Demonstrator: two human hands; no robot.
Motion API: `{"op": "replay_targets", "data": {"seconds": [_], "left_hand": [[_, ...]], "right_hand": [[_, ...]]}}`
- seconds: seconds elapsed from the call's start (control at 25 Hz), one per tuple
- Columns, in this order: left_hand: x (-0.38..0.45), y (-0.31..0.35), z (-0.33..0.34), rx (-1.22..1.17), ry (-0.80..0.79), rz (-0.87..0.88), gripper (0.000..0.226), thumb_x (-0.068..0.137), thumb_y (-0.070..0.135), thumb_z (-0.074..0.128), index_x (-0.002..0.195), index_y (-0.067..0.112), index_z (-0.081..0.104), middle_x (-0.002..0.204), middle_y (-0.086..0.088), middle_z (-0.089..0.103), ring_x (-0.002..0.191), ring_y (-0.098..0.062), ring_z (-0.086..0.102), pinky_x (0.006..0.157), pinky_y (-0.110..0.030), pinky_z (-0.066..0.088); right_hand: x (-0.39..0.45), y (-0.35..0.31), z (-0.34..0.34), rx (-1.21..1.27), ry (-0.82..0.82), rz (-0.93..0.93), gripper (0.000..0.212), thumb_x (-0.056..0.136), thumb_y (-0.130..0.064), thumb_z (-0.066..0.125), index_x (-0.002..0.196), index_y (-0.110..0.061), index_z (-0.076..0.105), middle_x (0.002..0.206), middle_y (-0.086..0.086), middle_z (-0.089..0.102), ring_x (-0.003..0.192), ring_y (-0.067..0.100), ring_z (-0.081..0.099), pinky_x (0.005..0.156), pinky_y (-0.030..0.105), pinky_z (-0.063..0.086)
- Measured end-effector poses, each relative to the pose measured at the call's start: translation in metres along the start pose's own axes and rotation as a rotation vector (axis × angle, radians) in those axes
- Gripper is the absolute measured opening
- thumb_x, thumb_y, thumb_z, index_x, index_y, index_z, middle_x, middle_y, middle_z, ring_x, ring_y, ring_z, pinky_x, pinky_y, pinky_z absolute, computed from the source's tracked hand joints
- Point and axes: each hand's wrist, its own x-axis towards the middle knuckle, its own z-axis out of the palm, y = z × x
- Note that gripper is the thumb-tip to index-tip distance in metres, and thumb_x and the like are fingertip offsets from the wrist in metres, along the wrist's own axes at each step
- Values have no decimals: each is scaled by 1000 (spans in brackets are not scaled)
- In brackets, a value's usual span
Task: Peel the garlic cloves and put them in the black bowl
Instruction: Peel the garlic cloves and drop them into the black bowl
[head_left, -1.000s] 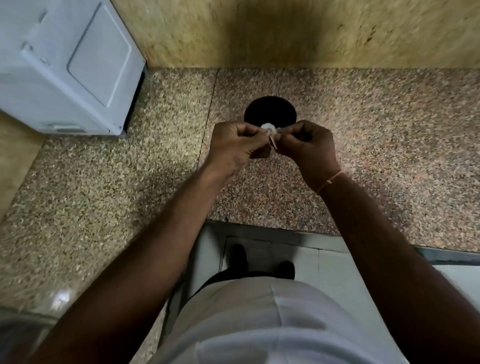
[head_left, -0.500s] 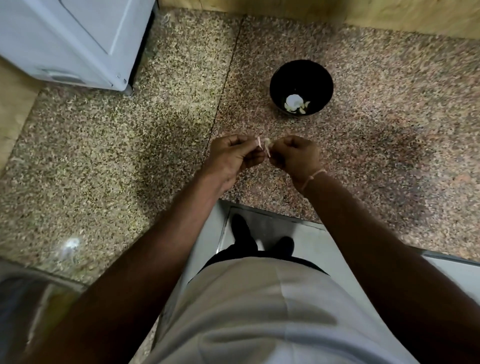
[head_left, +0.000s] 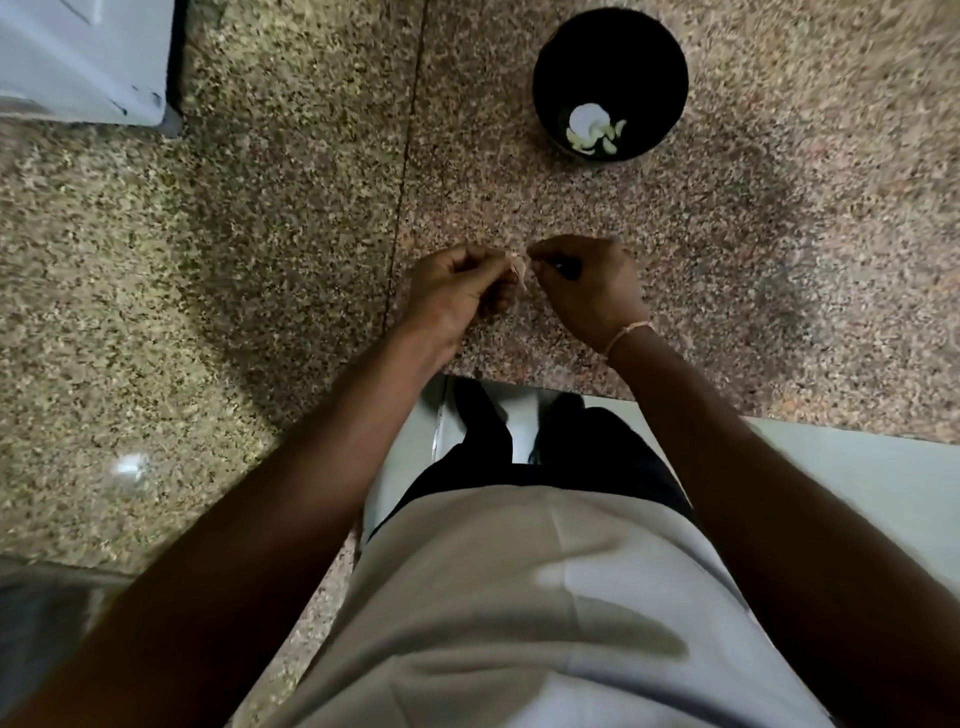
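I have both hands up over the speckled stone table (head_left: 260, 260), a little in from its near edge and just right of the dark seam (head_left: 410, 130) that runs from the far edge toward me. My left hand (head_left: 457, 291) is curled, with the fingertips pinched on a garlic clove (head_left: 517, 270). My right hand (head_left: 592, 286) is curled too, and its fingertips nip the papery skin at the clove's right side. The two hands almost meet, with only the clove between them.

The clove is mostly hidden by my fingers and a bit blurred. What shows is a pale, pinkish sliver with a strip of skin hanging toward the near edge. I cannot tell which way its tip points or how its long axis lies.

The black bowl (head_left: 649, 62) stands well apart from my hands, nearer the far edge and a little to the right. Inside it, on the side closest to me, lie pale garlic pieces (head_left: 592, 127): one rounder white one, with several slim crescent shapes just beside it on the right and the near side.

A white appliance (head_left: 78, 57) sits at the far left corner. I can read no writing or label on anything. A thin thread band (head_left: 626, 335) circles my right wrist.
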Motion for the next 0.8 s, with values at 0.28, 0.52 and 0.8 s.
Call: {"op": "replay_targets", "data": {"seconds": [0.28, 0.52, 0.8], "left_hand": [[-10, -14, 37, -5, -76, -121, 8, 97, 3, 69, 99, -3, 74, 85, -16, 77, 60, -19, 72, 53, -27, 59], [6, -22, 59, 332, 45, -88, 15, 90, 14, 69, 79, 11, 78, 77, -17, 77, 69, -35, 76, 67, -48, 65], [15, -35, 82, 282, 232, -240, 23, 92, 16, 75, 78, -3, 76, 65, -19, 73, 49, -32, 69, 52, -40, 60]], "right_hand": [[-13, 25, -26, 123, -57, 37, 17, 87, -18, 80, 104, -20, 80, 93, -7, 77, 85, -2, 72, 77, 16, 57], [8, 47, -35, -231, -68, -157, 16, 92, -21, 62, 101, -19, 75, 99, 1, 75, 91, 20, 66, 83, 31, 49], [17, 71, -34, -427, -113, -301, 20, 96, -23, 54, 102, -23, 73, 107, 4, 64, 102, 31, 53, 79, 38, 44]]}}
